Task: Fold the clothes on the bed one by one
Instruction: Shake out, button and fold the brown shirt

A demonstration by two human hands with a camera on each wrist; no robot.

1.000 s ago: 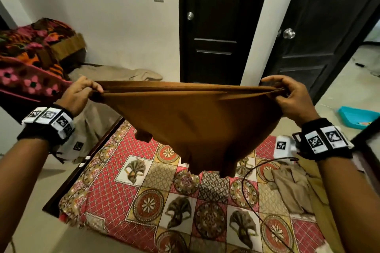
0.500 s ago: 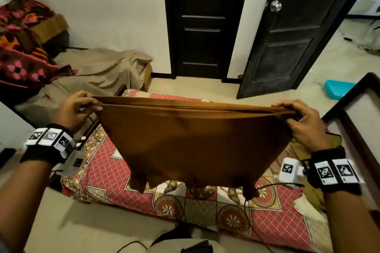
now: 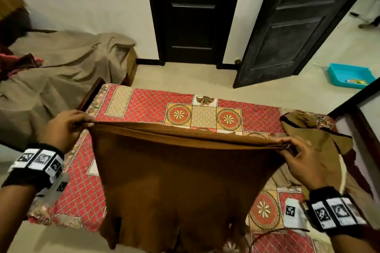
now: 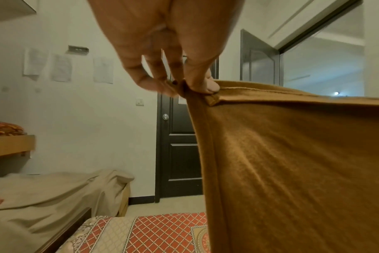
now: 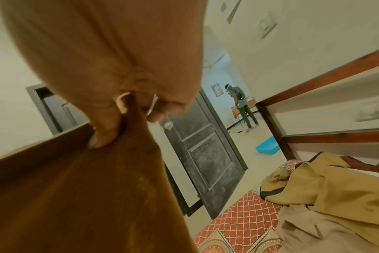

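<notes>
A brown garment hangs doubled over between my two hands above the bed, its top edge stretched level and its lower edge dangling toward me. My left hand pinches the left top corner; in the left wrist view the fingertips clamp the brown garment at its hem. My right hand pinches the right top corner, and in the right wrist view the thumb and fingers grip the brown cloth. An unfolded olive-tan garment lies at the bed's right end.
The bed has a red patterned sheet and a dark wooden frame. A second bed under a beige cover stands to the left. Two dark doors face me. A teal tray is on the floor; a person stands beyond the doorway.
Both hands have lowered the stretched brown garment toward the bed while keeping hold of its corners. The head view has tilted down, so more of the far bed end shows.
</notes>
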